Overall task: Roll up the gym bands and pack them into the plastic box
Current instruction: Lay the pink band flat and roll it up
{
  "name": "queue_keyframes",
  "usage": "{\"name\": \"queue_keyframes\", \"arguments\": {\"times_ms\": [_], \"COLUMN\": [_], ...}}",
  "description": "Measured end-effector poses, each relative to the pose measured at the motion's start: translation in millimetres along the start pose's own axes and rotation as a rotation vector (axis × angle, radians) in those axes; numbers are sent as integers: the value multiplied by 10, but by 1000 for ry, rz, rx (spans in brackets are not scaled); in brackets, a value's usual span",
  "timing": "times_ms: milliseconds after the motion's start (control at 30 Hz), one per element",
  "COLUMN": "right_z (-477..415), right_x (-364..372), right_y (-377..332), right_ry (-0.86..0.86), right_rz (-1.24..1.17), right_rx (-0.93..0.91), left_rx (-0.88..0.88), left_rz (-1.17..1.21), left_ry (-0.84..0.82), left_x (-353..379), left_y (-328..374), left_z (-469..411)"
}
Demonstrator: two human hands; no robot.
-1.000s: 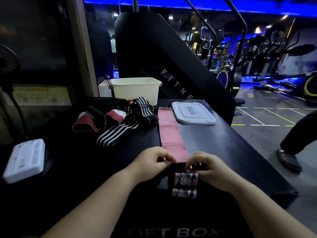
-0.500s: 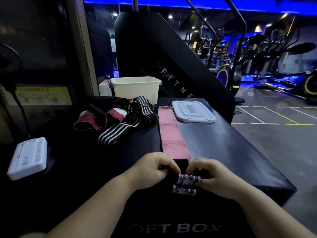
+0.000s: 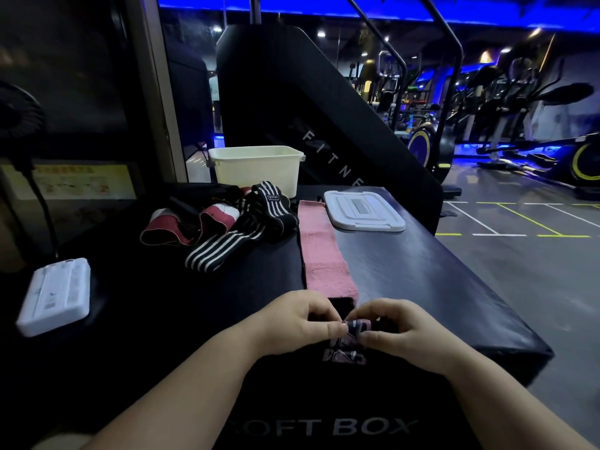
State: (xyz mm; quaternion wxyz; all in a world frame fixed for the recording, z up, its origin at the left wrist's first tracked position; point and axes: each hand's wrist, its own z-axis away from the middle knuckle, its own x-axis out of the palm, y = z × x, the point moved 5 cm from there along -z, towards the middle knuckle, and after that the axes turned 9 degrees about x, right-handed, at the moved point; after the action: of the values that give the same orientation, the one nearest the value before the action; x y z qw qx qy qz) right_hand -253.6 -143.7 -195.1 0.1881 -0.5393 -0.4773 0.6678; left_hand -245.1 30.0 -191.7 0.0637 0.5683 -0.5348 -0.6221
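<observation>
Pink fabric gym band [image 3: 319, 251] lies flat and straight along the black padded table [image 3: 422, 274], near end at the person, far end just beside the white plastic lid [image 3: 363, 211]; laid out full length, probably so the roll tracks straight. Left hand [image 3: 295, 323] and right hand [image 3: 399, 329] are both curled, fingertips pinching the small tight roll [image 3: 357, 328] at the near end from either side; the two-sided pinch likely keeps the edges aligned and stops the core springing open. Step in hand: rolling, barely begun, most of the band still flat. Cream plastic box [image 3: 256, 170] sits open at the far edge, lid off beside it, ready for packing. Black-and-white striped bands [image 3: 233, 235] and red-and-white bands [image 3: 181, 228] are heaped loose left of the pink one, in front of the box, not yet rolled
</observation>
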Motion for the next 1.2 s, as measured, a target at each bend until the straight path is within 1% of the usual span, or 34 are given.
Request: {"name": "queue_keyframes", "arguments": {"times_ms": [100,200,300,367,433,500,600,700,833,900,1033,1100,1200], "right_z": [12,24,69,101,113,111,107,118,141,124,61,28,16], "right_x": [-4,-30,-92,-111,-101,-50,-9,-12,-64,-80,-95,-70,-60], "right_y": [16,19,-30,-60,-43,-25,-23,-54,-142,-171,-87,-43,-41], "right_ry": [50,117,214,248,243,202,202,239,323,353,412,387,368], "right_rz": [-53,-88,26,125,226,339,383,312,157,107,-35,-118,-239], "right_rx": [-20,-55,-135,-157,-127,-84,-55,-73,-121,-138,-75,-22,-4], "left_rx": [-60,-74,-66,-67,-72,-75,-87,-89,-81,-89,-116,-122,-131], "left_rz": [17,26,43,63,95,121,156,221,297,382,526,579,601], "left_ry": [67,107,131,136,146,155,159,162,138,133,141,135,157], "left_x": [19,10,19,29,33,38,37,28,33,33,20,13,-22], "left_y": [-64,-83,-85,-92,-125,-161,-173,-180,-143,-107,-95,-95,-61], "left_z": [-28,-64,-100,-108,-115,-123,-122,-117,-111,-101,-75,-72,-80]}}
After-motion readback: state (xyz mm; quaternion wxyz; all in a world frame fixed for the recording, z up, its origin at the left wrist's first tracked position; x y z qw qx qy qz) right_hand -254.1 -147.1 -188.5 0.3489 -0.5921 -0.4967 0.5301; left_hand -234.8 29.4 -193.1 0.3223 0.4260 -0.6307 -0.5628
